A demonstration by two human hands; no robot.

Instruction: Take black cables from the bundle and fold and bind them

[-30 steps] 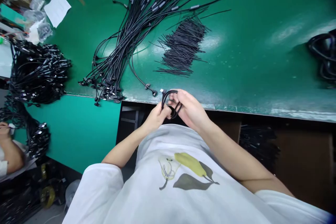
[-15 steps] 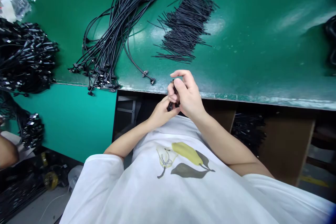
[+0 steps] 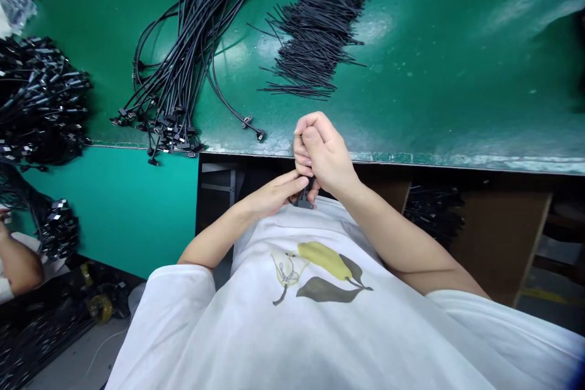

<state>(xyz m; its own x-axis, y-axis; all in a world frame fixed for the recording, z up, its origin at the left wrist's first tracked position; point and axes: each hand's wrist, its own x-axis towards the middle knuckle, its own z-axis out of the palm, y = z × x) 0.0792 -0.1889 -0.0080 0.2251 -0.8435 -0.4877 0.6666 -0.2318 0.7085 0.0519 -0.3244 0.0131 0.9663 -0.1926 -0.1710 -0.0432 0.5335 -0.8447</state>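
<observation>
My right hand (image 3: 322,152) is closed in a fist around a coiled black cable (image 3: 305,196), just below the front edge of the green table (image 3: 434,91). Only the coil's lower end pokes out under the fingers. My left hand (image 3: 274,194) reaches in from the left with its fingertips pinching that lower end. Both hands hover close to my white shirt. A loose bundle of black cables (image 3: 192,55) with connectors lies on the table to the upper left. A pile of thin black ties (image 3: 317,30) lies straight above my hands.
A heap of coiled black cables (image 3: 39,100) fills the far left, with more (image 3: 57,228) hanging lower down. Another person's arm (image 3: 16,265) shows at the left edge. More dark cables (image 3: 429,213) sit in the shelf under the table on the right.
The open cable loop seen a second ago has been gathered into my right fist. Both hands have dropped slightly toward my shirt, and the view has tilted down.
</observation>
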